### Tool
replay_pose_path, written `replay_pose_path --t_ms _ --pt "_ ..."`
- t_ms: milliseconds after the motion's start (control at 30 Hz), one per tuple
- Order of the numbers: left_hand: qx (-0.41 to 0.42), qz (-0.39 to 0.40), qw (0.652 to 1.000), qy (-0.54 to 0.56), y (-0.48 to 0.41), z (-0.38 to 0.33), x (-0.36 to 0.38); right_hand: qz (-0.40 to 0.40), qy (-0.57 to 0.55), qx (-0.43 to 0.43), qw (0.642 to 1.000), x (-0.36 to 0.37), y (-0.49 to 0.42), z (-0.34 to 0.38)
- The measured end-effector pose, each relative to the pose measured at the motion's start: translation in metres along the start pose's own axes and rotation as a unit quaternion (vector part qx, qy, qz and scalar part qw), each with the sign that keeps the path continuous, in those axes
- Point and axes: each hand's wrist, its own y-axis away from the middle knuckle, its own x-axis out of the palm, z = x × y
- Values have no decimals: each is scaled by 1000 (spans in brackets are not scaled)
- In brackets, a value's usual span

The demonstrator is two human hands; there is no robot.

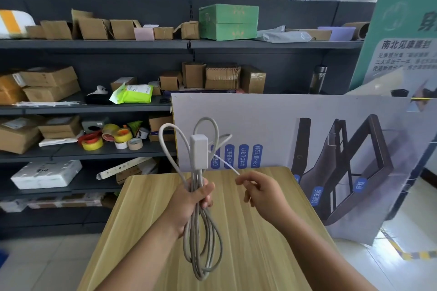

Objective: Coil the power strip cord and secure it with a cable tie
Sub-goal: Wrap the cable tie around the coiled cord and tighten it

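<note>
Gripping the coiled cord above the wooden table, the left hand is clenched around several loops, one white power strip standing upright above. Right hand pinches one white cable tie running to the bundle. Far-left shelves hold many cardboard boxes.

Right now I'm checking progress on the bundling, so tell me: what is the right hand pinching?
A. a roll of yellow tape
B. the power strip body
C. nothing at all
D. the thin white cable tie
D: the right hand pinches the thin white cable tie, while the left hand grips the coiled cord.
</note>
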Motion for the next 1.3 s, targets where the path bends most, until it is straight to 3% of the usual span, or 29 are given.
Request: replay_pose_path --t_ms 133,500,933,1300 --pt "-11 -28 998 49 2 7 9 -33 -36 17 999 5 0 13" --pt "0 -55 998 -33 2 13 24 8 53 38 998 11 9 11" --pt "5 -46 991 -125 11 3 28 -72 49 59 994 6 10 9" --pt "-10 -41 969 -245 21 0 38 -16 33 66 997 6 9 15"
